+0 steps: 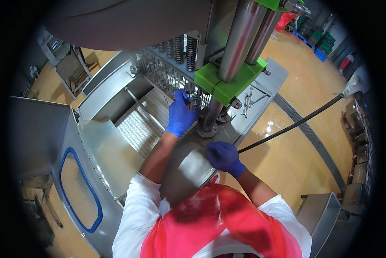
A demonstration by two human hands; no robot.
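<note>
My left hand point(182, 115), in a blue glove, reaches in under the spring-loaded head of a steel machine. Its fingers are bent close to a metal threaded knob point(196, 100) beside a row of thin needles point(158, 74); what they hold, if anything, is hidden. Lower and to the right, my right hand point(225, 157), gloved too, is curled closed at the machine's steel edge point(193, 165); nothing in it can be made out. Between and above the hands, a green clamp block point(227, 81) surrounds two upright steel columns point(240, 41).
A perforated white conveyor bed point(145, 116) with a steel crossbar point(143, 107) lies left of my left hand. Several metal rods point(247, 103) rest on the right ledge. A black hose point(291, 127) crosses above the floor drain point(313, 137). A blue-rimmed window panel point(79, 189) stands left.
</note>
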